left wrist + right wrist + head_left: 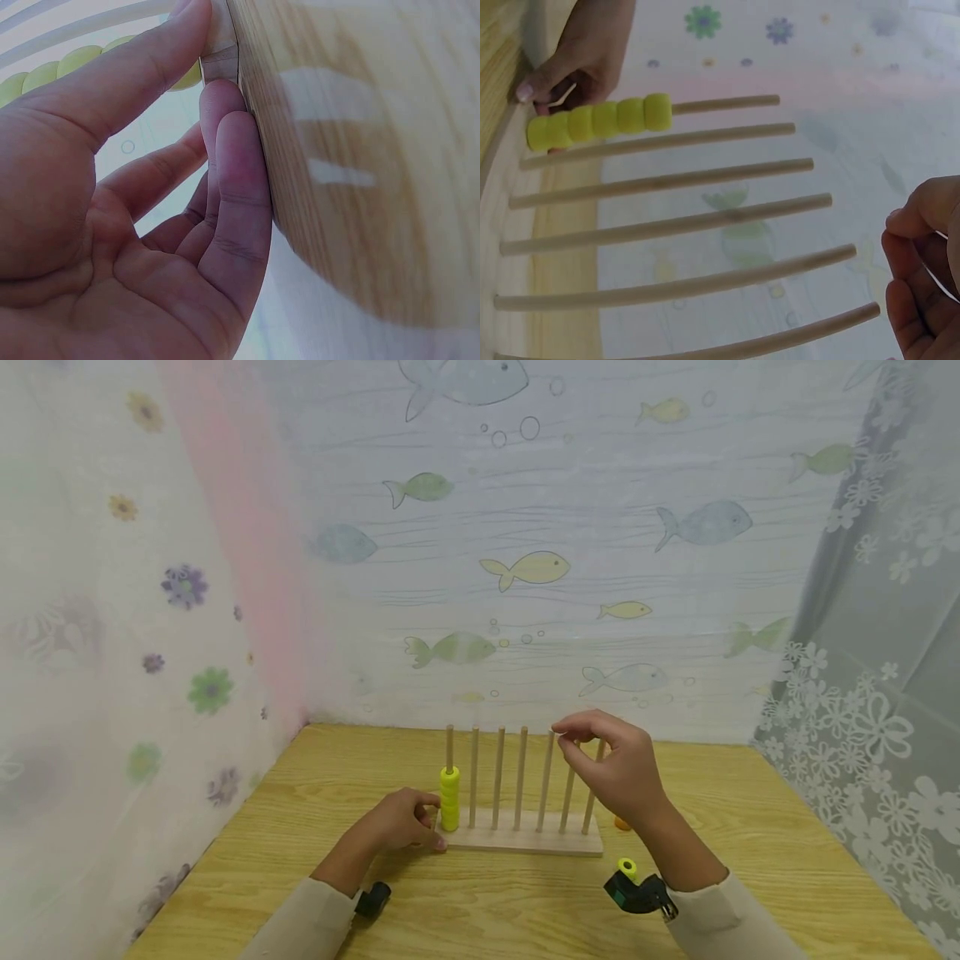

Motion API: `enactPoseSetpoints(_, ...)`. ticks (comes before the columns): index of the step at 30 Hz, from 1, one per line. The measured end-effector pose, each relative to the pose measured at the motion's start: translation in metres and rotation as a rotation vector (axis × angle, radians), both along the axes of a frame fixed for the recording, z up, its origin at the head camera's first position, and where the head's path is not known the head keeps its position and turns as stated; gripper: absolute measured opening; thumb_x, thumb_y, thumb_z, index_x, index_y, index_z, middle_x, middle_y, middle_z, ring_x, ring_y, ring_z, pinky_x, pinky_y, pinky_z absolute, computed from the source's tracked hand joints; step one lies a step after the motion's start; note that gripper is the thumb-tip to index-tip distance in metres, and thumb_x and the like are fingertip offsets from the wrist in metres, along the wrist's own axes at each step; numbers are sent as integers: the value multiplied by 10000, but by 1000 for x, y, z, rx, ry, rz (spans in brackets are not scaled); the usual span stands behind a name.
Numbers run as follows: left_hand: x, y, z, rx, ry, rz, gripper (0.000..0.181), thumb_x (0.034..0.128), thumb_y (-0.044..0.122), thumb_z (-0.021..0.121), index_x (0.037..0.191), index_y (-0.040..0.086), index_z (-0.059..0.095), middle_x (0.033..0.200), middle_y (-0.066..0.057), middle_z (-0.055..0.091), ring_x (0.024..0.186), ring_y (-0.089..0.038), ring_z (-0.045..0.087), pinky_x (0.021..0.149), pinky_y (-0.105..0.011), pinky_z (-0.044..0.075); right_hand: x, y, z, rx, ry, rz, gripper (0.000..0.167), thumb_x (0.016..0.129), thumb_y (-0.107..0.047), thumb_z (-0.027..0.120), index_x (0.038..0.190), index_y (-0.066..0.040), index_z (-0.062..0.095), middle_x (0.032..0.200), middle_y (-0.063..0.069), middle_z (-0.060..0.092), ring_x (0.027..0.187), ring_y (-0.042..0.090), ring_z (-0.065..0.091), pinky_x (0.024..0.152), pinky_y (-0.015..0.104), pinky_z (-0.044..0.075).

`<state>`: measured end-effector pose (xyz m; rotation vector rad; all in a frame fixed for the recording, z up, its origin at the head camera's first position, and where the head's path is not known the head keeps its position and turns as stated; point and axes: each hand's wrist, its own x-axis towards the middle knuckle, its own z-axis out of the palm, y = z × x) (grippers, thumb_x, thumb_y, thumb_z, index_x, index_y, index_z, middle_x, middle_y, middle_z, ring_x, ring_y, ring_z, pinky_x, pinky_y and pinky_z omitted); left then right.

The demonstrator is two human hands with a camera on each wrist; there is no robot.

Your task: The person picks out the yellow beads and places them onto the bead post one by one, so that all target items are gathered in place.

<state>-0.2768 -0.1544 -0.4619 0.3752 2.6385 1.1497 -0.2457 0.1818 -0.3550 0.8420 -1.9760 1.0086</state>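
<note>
A wooden peg stand (517,842) with several upright pegs stands on the table. Yellow beads (449,800) are stacked on its leftmost peg; the other pegs are bare. My left hand (397,820) grips the left end of the base, its thumb and fingers bent about the board's end in the left wrist view. My right hand (618,768) hovers at the tops of the right-hand pegs, thumb and index tips close together. In the right wrist view its fingers (911,262) are loosely bent, apart from the peg ends, with no bead visible between them.
A loose yellow bead (627,867) lies to the right of the stand, partly behind the right wrist's black camera (637,893). An orange piece (622,823) shows beside the right forearm. Behind the wooden table (480,910) hangs a fish-patterned curtain (540,635).
</note>
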Motion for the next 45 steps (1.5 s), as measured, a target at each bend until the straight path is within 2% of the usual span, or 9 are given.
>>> enactPoseSetpoints(6,-1,-1,-1,-7,-2,-1,776,773,249,939,1442,47,601,906,-61,623,694,-179,557,596,-320,453,7,5,-3,-23,16,-9,272,878,10,799,1055,-196,796,987,20,769,872,110,655,787,143,494)
enactPoseSetpoints(11,-4,-2,-2,-7,-5,-9,790,777,264,936,1453,46,590,916,-57,628,701,-177,562,598,-315,461,12,12,-8,-40,-8,-23,287,882,15,794,1065,-205,794,1017,0,769,874,84,643,742,182,507)
enactPoseSetpoints(15,-6,-2,-3,-12,-2,-9,790,776,267,937,1453,49,592,917,-52,628,707,-176,559,601,-314,460,12,18,-11,-37,-32,-28,289,894,12,785,1070,-218,790,1025,-20,766,890,66,647,773,204,526)
enactPoseSetpoints(20,-6,-2,-3,-11,-3,-6,791,766,265,943,1447,54,599,906,-58,626,705,-179,552,595,-317,451,13,24,-16,-53,-60,-11,253,888,37,780,1058,-149,794,1036,6,773,893,73,670,796,183,538)
enactPoseSetpoints(24,-6,-3,-4,-9,-4,-6,793,766,268,943,1447,54,598,909,-59,623,714,-183,553,601,-321,452,12,28,-19,-49,-94,-30,215,896,24,776,1063,-110,794,1040,18,774,898,63,669,800,170,533)
enactPoseSetpoints(31,-7,-4,-5,0,-4,-15,799,763,279,945,1447,53,598,914,-60,624,717,-185,562,602,-323,455,13,37,-28,-38,-94,-91,261,871,10,811,1053,-177,797,1010,-23,770,887,47,659,773,121,504)
enactPoseSetpoints(37,-6,-4,-5,-9,-8,-8,792,770,277,941,1448,56,598,924,-54,628,733,-183,564,612,-322,460,16,45,-37,-12,-171,-125,240,889,-34,811,1046,-215,797,1009,-47,771,862,48,664,772,137,517)
enactPoseSetpoints(42,-4,-3,-5,-11,-11,0,791,768,271,943,1446,53,599,919,-57,628,738,-185,555,611,-322,455,17,59,-50,39,-245,-151,182,907,-64,803,1034,-195,794,961,-78,761,819,30,670,747,211,558)
enactPoseSetpoints(45,-4,-2,-4,-11,-11,3,789,768,264,943,1446,53,600,910,-60,628,727,-185,550,601,-322,449,17,68,-59,50,-282,-173,171,917,-86,799,1035,-209,789,950,-93,750,803,24,668,734,215,559)
